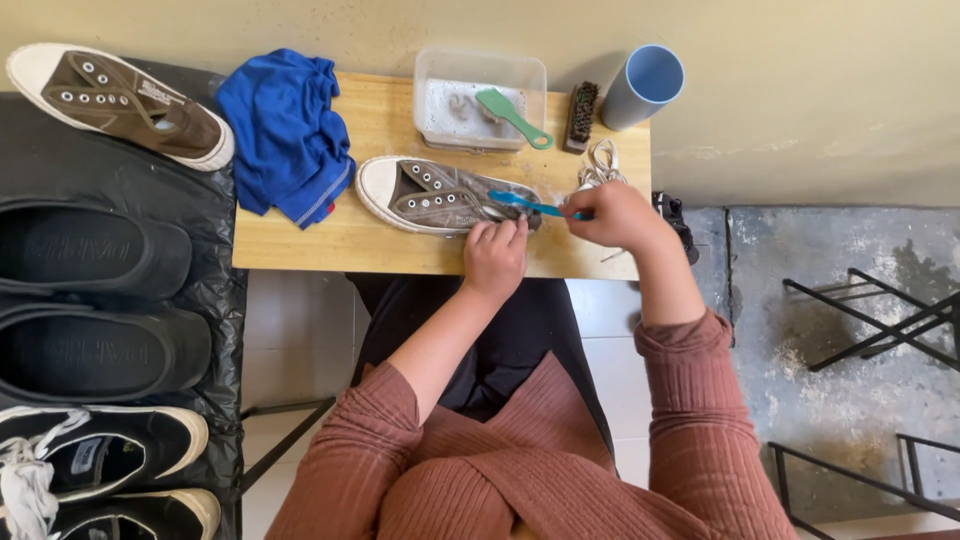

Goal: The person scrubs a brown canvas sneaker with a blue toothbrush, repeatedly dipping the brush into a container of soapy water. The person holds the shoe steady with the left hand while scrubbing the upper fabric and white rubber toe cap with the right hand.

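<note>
A brown canvas sneaker [430, 195] with a white toe cap lies on its side on a small wooden table [300, 240]. My left hand [494, 255] presses on the heel end of that sneaker and holds it down. My right hand [612, 214] grips a blue toothbrush [528, 204], whose head rests on the sneaker near the heel. White shoelaces [598, 163] lie on the table just behind my right hand.
A clear tub [480, 98] with soapy water and a green brush [512, 116], a dark bristle brush [580, 115], a blue cup [642, 86] and a blue cloth [285, 135] sit on the table. The matching sneaker [120, 100] and several dark shoes [95, 300] lie on black plastic at the left. A black metal rack [880, 320] stands at the right.
</note>
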